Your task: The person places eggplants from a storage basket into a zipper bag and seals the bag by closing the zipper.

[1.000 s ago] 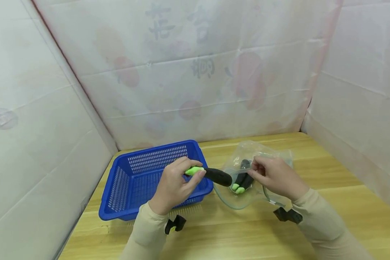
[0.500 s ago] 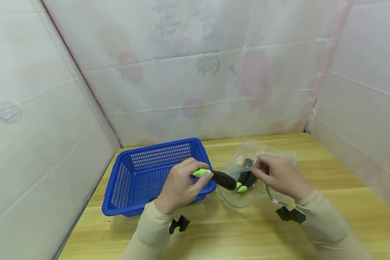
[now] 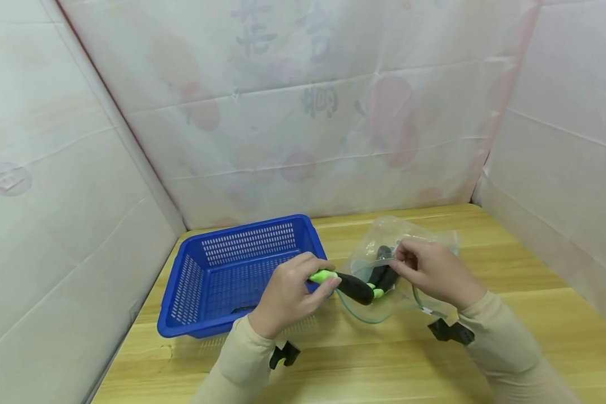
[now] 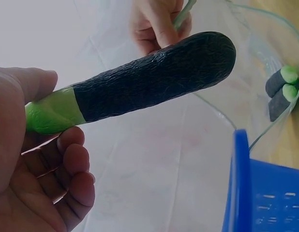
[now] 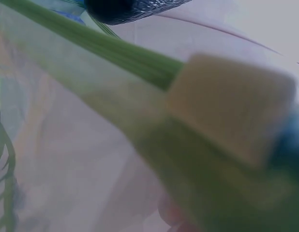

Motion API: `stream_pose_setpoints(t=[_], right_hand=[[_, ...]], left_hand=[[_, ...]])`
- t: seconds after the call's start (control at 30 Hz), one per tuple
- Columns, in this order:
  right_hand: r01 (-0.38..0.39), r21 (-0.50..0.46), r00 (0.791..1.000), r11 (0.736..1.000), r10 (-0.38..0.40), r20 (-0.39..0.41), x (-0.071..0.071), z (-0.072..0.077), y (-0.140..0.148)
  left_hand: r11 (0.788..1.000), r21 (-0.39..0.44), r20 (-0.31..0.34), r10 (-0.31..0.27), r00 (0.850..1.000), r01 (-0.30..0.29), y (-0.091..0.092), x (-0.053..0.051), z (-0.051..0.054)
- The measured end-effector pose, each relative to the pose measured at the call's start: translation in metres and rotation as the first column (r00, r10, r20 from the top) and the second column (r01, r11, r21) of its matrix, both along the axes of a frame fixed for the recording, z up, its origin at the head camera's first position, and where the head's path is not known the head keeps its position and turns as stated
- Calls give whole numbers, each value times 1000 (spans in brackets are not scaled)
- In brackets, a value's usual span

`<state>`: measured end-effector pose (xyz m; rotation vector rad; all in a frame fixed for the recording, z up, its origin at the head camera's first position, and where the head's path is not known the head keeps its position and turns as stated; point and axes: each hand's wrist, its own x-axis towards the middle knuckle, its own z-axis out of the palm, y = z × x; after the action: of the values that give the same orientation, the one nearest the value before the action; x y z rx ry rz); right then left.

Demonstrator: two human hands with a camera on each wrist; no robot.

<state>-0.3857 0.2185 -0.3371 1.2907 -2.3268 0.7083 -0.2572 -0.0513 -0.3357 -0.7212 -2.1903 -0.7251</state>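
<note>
An eggplant [image 3: 356, 289] juts from the left hand [image 3: 293, 289], green end pinched; right hand [image 3: 436, 272] pinches the bag [image 3: 391, 230].

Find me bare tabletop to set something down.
Free: table between left sleeve and right sleeve, on the near side of the plastic bag; also right of the bag. Crowded: between left hand and right hand, with the black-and-green piece and bag's mouth.

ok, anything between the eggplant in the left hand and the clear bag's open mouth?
Nothing visible: the eggplant points toward the clear bag, whose rim the right hand pinches. Two other eggplants lie inside the bag.
</note>
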Motion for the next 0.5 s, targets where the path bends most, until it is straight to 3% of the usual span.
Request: stream_pose_setpoints(t=[0.5], right_hand=[[-3,4,1000,1000,3,-10,0,-2,-1]], left_hand=[[995,-102,-50,-3,999,-2,20,-5,-12]])
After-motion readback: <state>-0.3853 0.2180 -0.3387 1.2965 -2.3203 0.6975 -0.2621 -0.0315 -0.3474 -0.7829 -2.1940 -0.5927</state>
